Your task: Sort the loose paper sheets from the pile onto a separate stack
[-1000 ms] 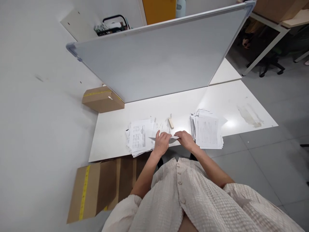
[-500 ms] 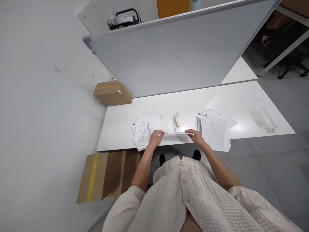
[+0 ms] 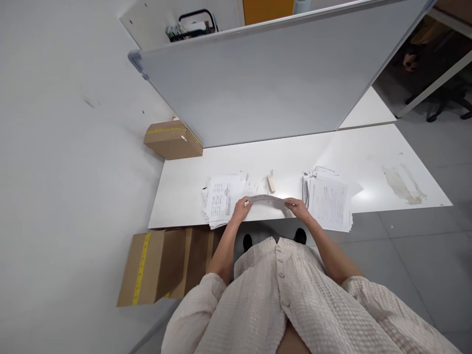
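Both my hands hold one sheet of paper above the near edge of the white table. My left hand pinches its left end and my right hand pinches its right end. The sheet bows upward in the middle between them. A stack of printed papers lies just left of my left hand. A second stack of papers lies right of my right hand. A small beige object rests on the table behind the sheet.
A large whiteboard stands tilted across the back of the table. One cardboard box sits at the table's far left corner, another cardboard box on the floor below the near left edge. A stain marks the right side.
My hands drew apart from the centre, stretching the sheet out between them. It has since arched upward in the middle. The view shifted slightly.
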Demonstrator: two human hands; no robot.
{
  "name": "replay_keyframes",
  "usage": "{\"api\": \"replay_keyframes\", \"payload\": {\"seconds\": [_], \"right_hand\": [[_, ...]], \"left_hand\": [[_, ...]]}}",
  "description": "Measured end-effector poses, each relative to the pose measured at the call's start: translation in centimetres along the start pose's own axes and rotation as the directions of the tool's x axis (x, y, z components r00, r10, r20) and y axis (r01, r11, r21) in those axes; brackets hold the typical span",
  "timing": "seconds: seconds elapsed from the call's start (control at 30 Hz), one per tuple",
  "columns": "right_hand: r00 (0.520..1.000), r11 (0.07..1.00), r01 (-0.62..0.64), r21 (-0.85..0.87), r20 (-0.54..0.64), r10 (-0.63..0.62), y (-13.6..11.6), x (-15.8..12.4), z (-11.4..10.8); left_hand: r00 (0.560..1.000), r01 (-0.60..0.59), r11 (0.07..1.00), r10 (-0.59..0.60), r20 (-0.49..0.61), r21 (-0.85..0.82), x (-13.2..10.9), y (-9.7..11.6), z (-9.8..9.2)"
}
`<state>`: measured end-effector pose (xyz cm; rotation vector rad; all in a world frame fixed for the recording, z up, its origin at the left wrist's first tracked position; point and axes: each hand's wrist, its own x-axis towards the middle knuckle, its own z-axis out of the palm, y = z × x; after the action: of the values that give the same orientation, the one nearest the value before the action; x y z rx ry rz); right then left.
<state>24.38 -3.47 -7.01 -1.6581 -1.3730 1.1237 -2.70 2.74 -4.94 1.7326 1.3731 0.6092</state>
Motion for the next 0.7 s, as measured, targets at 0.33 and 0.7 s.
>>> {"api": "replay_keyframes", "payload": {"seconds": [0.33, 0.7], "right_hand": [[1.000, 0.999, 0.020, -0.026, -0.022, -0.021, 0.4, 0.1, 0.0], [0.990, 0.985, -0.143, 0.101, 0.030, 0.140, 0.3, -1.9, -0.1]], "left_hand": [[0.997, 0.083, 0.992, -0.083, 0.009, -0.096, 0.7, -1.0, 0.8], [0.993, 0.118, 0.948, -0.108, 0.048, -0.295, -0.3, -1.4, 1.9]]}}
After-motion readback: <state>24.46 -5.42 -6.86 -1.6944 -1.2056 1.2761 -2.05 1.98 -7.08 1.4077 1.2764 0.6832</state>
